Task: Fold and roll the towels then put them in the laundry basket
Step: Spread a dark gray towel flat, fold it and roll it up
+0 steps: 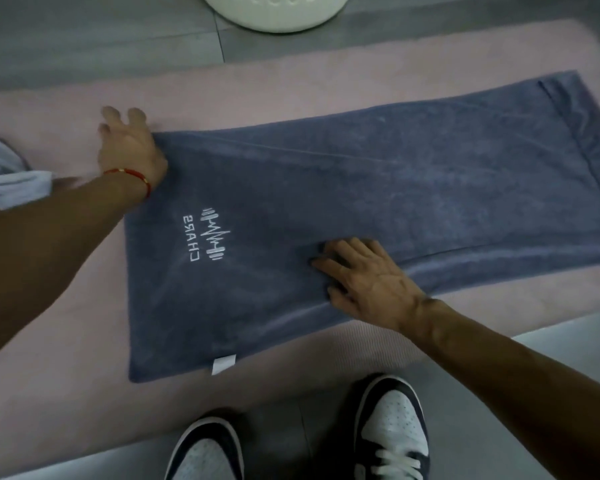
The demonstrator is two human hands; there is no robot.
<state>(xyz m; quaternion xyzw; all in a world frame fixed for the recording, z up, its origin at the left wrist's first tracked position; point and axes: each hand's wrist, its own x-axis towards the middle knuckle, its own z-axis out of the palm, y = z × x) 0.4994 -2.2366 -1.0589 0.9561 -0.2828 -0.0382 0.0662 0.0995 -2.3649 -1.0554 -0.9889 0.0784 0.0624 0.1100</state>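
A dark blue towel (378, 188) with a white embroidered logo lies spread lengthwise on a pink mat (66, 341). My left hand (129, 150) rests at the towel's far left corner, fingers spread past the edge onto the mat. My right hand (364, 278) presses flat on the towel near its front edge, fingers straight and pointing left. The white laundry basket (274, 12) stands on the floor beyond the mat, only its bottom part in view.
A light blue cloth (4, 174) lies bunched at the left edge of the mat. My two shoes (388, 431) stand on the grey tiled floor just in front of the mat.
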